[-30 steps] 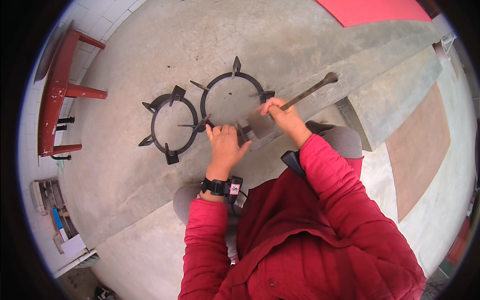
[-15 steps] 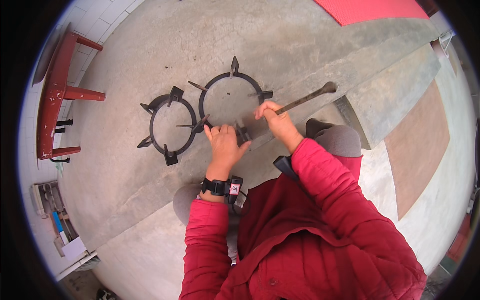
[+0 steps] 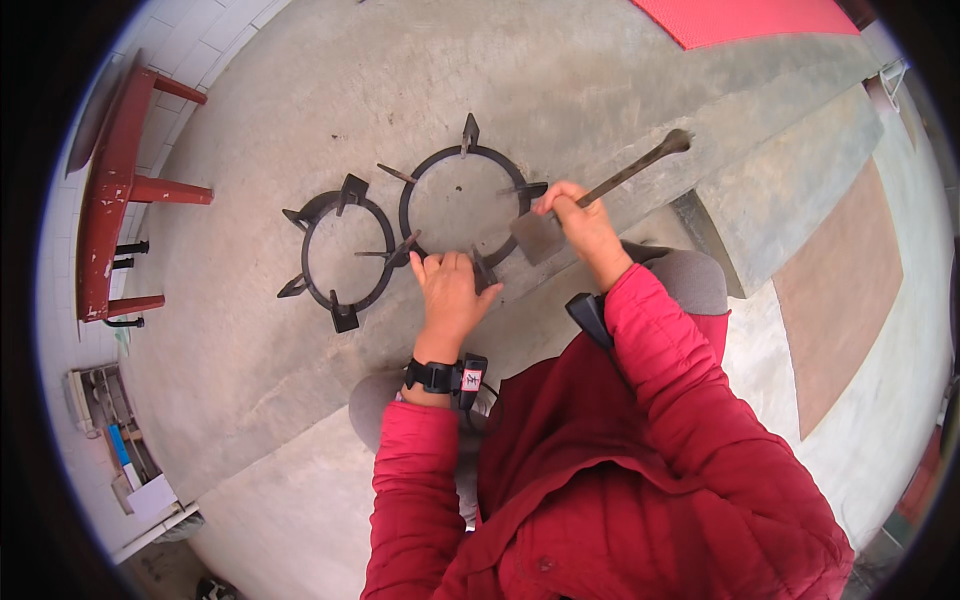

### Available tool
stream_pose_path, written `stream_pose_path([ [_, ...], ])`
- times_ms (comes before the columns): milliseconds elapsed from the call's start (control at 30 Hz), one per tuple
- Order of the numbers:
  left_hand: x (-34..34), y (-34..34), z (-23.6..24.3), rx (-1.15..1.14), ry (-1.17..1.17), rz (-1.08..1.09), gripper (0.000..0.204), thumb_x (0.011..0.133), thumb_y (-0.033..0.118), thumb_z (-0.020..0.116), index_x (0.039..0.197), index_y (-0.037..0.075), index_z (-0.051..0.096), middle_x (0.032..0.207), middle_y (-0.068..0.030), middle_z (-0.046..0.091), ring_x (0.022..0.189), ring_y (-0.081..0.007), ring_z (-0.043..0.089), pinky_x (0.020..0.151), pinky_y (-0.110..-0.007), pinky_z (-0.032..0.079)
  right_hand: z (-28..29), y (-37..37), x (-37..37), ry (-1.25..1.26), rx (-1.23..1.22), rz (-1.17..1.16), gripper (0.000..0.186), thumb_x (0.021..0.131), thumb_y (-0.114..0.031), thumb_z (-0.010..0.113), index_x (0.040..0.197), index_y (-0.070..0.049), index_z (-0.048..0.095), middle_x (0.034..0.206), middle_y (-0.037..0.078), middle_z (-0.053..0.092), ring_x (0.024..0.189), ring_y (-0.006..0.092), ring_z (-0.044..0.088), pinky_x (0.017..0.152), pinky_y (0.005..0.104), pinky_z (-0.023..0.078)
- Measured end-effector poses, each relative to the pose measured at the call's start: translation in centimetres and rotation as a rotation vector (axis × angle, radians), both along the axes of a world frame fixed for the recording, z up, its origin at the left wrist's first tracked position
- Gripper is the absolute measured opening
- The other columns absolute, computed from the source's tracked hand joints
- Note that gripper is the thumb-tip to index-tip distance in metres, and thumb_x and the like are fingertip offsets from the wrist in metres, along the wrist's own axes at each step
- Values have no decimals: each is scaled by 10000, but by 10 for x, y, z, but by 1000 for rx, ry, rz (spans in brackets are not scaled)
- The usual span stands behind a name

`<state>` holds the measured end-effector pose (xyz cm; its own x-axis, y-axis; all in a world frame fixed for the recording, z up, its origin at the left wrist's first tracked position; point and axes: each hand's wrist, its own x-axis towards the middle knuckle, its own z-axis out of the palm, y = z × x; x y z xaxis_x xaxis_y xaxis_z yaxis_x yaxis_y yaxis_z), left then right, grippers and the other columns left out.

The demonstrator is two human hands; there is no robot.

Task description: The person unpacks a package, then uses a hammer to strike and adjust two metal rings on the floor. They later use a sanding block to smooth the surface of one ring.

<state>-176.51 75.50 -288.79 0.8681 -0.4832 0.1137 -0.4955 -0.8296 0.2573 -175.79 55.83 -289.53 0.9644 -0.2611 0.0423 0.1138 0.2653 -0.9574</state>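
Note:
My left hand [image 3: 450, 292] grips the near edge of the right-hand black pan-support ring [image 3: 403, 208], beside one of its upright prongs [image 3: 482, 264]. This ring lies on the concrete ground, its other prongs sticking up and outward. In my right hand [image 3: 590, 232] is a metal spatula [image 3: 632, 172] with a long handle. Its square brown blade [image 3: 538, 238] points down and left, just off the ring's lower right side; whether it touches the ring I cannot tell. A second, smaller-looking pan-support ring [image 3: 306, 260] lies close by on the left.
A red wooden bench [image 3: 108, 205] lies along the tiled wall at the left. Lower left, a box-like holder [image 3: 105, 410] contains several tools. A concrete step edge [image 3: 705, 235] is by my right knee, with a brown mat [image 3: 840, 310] beyond. A red mat [image 3: 750, 22] lies at the far right.
My right hand has drawn the spatula up and to the right, away from the ring's near prong; its blade, blurred before, now shows plainly. My left hand stays on the ring.

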Motion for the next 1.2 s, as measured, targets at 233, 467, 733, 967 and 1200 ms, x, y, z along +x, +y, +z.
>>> stream_pose_path([
  [233, 4, -4, 1, 33, -8, 6, 443, 561, 320, 754, 794, 2, 550, 848, -114, 543, 899, -319, 461, 967, -571, 190, -1, 0, 4, -67, -272, 326, 155, 792, -8, 389, 698, -21, 511, 751, 60, 573, 787, 144, 541, 760, 269, 421],
  [467, 2, -10, -7, 13, -25, -2, 417, 552, 303, 761, 772, 11, 560, 819, -108, 540, 882, -312, 456, 976, -576, 176, -8, -6, 2, 11, -173, 240, 149, 783, -6, 397, 714, -22, 527, 754, 55, 571, 793, 147, 534, 761, 272, 413],
  [733, -2, -4, -15, 15, -45, -3, 436, 545, 306, 765, 777, 12, 541, 821, -108, 535, 859, -316, 463, 955, -570, 206, -17, -2, -4, -37, -171, 122, 167, 776, -2, 388, 694, -11, 533, 718, 46, 572, 745, 137, 534, 722, 262, 425],
  [967, -5, 10, -16, 20, -36, 0, 438, 546, 312, 764, 781, 14, 544, 821, -107, 534, 860, -318, 464, 955, -571, 206, -22, 9, -8, 13, -3, 18, 166, 784, -1, 388, 705, -11, 534, 734, 46, 577, 783, 135, 543, 750, 266, 426],
  [1200, -3, 13, -12, 50, 75, 18, 420, 551, 316, 761, 772, 15, 569, 816, -112, 546, 878, -315, 460, 970, -577, 184, -23, 11, -6, 32, -40, 180, 173, 791, -13, 386, 688, -19, 526, 726, 58, 571, 782, 143, 544, 755, 272, 420],
])
